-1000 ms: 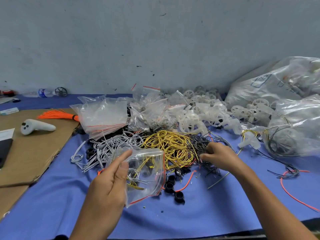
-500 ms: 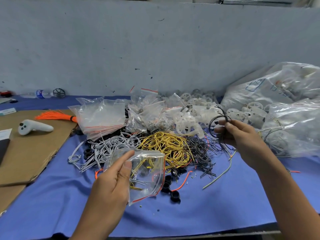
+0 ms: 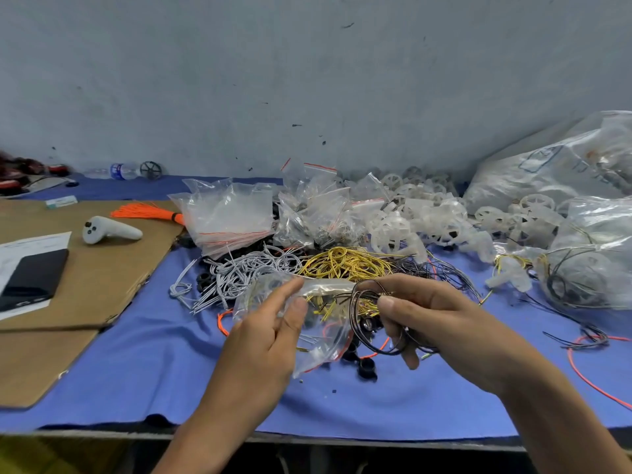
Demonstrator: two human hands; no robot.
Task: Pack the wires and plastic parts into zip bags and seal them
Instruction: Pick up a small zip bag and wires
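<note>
left hand point(image 3: 270, 336) pinches zip bag point(image 3: 318, 340) open; right hand point(image 3: 431, 323) grips coiled black wire point(image 3: 372, 323). best: keep coil tight, feed through mouth.

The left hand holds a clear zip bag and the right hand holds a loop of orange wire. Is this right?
No. The head view shows the wire in the right hand is black, not orange. The left hand does hold the zip bag.
</note>
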